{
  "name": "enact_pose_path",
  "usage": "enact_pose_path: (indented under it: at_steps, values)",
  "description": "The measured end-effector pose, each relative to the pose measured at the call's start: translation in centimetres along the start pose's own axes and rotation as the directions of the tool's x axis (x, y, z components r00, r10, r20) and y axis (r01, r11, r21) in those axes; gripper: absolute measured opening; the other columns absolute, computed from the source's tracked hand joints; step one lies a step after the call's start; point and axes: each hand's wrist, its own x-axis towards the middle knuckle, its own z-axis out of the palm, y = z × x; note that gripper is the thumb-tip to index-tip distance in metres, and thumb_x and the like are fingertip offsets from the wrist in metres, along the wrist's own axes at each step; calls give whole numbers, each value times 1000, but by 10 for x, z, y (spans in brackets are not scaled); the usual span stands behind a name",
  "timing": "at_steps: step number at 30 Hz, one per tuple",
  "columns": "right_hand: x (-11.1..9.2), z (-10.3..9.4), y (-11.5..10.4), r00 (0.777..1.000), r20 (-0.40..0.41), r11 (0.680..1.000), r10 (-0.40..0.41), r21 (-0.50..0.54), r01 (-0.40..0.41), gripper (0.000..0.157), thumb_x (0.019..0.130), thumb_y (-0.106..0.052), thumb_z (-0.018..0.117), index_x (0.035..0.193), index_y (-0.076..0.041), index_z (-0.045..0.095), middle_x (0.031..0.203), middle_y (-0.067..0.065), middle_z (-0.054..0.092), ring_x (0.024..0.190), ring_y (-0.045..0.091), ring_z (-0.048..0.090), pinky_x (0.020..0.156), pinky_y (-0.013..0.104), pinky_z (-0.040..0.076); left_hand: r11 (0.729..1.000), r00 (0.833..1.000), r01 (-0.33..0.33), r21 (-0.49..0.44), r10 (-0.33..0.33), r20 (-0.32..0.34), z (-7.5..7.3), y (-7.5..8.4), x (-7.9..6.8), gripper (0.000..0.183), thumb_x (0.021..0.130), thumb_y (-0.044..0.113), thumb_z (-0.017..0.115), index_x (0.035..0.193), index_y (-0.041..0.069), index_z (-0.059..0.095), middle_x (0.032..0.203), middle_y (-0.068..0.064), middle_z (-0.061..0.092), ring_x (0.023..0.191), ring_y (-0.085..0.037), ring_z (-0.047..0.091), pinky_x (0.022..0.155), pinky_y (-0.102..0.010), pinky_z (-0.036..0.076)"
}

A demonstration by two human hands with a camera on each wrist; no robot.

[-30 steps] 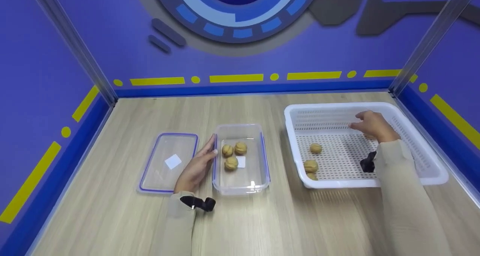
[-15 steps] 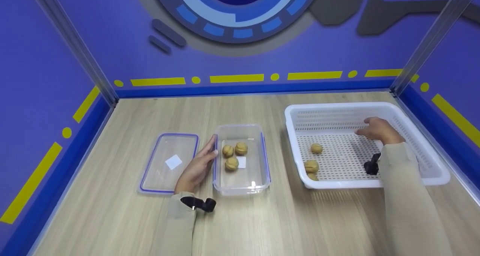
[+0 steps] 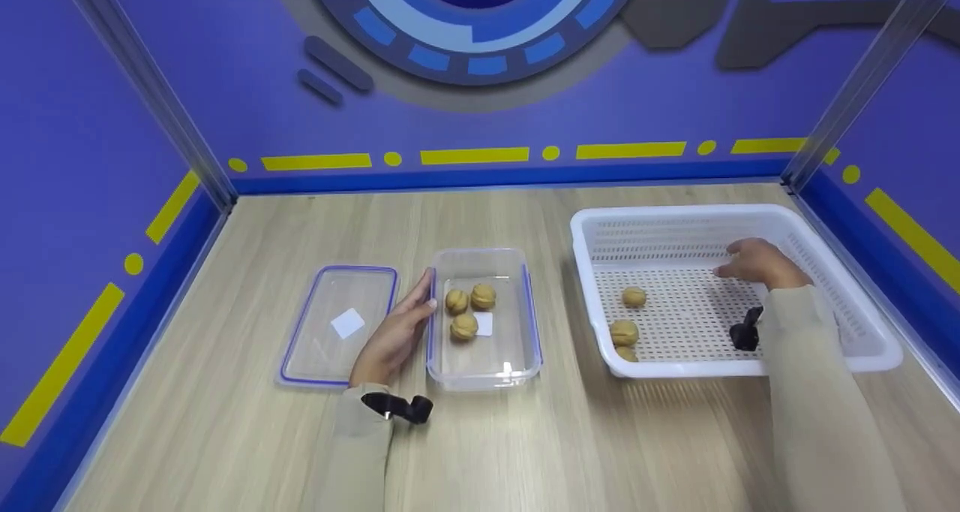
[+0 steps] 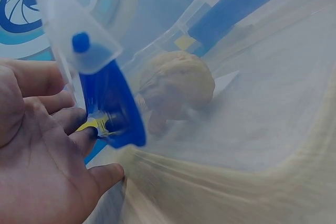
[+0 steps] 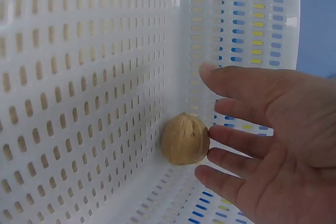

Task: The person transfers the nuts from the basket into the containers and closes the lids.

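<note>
My right hand (image 3: 761, 263) reaches down into the white basket (image 3: 675, 214). In the right wrist view its fingertips lie right at the side of a walnut (image 5: 185, 139) near the basket's wall, with the thumb held apart from it; the head view hides this nut behind the hand. My left hand (image 3: 394, 339) rests its straight fingers against the left side of a clear plastic food container (image 3: 535, 324). Three walnuts (image 3: 463, 326) lie inside that container, beside a white square. Through its cloudy wall, the left wrist view shows a walnut (image 4: 178, 80) and a blue clip (image 4: 113, 103).
More walnuts (image 3: 623, 332) lie along the basket's left side. A clear lid (image 3: 337, 290) with a blue-purple seal and a white square lies left of the container. Blue panels (image 3: 480, 137) enclose the wooden table (image 3: 510, 452) at the back and both sides.
My right hand has shifted right and slightly nearer within the basket, and its thumb and fingers have drawn a little closer together. The left hand and the container have stayed in place.
</note>
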Motion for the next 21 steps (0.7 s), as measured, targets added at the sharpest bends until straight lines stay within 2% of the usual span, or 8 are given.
enact_pose_path:
  at_steps: [5,8,10,12,13,16,19,21]
  values:
    - [0,1,1,1000,-12,999,-19,-26,19,67,88,-20,63,135,21,36,131,41,43,115,52,46,100,68,36,1000,1000,15,5,-15,-17,0,0,0,62,100,7,39,155,11,10,163,-4,-4,150,-21,-9,123,-37,-3]
    - [0,0,2,1000,-13,999,-20,-45,19,56,87,-16,63,125,21,44,122,40,50,103,46,52,90,64,44,1000,1000,17,6,-17,-25,0,0,0,61,100,7,39,155,11,11,163,-3,-3,150,-21,-9,123,-36,-3]
    - [0,-1,2,999,-19,997,-27,-74,26,46,85,-12,62,116,21,50,113,37,55,89,38,54,78,55,49,1000,1000,12,9,-12,-24,0,0,0,61,100,7,38,154,11,11,163,-4,-3,150,-22,-9,123,-37,-4]
    - [1,-2,2,999,-25,995,-33,-99,31,32,83,-7,59,104,17,54,97,32,59,73,30,50,64,42,46,1000,1000,14,12,-14,-25,1,1,0,62,100,7,39,154,11,11,163,-4,-3,150,-22,-9,123,-37,-3]
    - [1,-2,3,999,-34,993,-39,-109,35,31,82,-4,59,104,18,56,96,32,60,70,28,49,61,38,44,1000,1000,16,12,-15,-25,1,1,0,62,100,7,39,154,11,11,163,-4,-3,150,-22,-9,123,-37,-3]
    - [0,-2,3,998,-42,991,-50,-123,45,37,79,1,59,109,21,53,102,37,58,74,35,51,65,42,48,1000,999,20,12,-20,-27,2,1,0,62,100,8,40,155,12,11,163,-4,-3,150,-21,-8,123,-37,-2]
    - [-3,-2,2,999,-19,991,-49,-124,47,56,79,-2,64,125,22,44,126,43,47,101,49,52,86,59,49,1000,1000,18,13,-18,-20,2,2,0,62,100,8,39,155,11,11,163,-4,-3,150,-22,-9,123,-37,-3]
    - [-4,-1,1,999,13,992,-46,-121,47,59,80,-6,67,127,21,44,128,42,45,108,52,50,91,64,45,1000,1000,17,13,-17,-18,2,2,0,62,100,7,39,155,12,11,163,-4,-3,150,-22,-9,123,-37,-3]
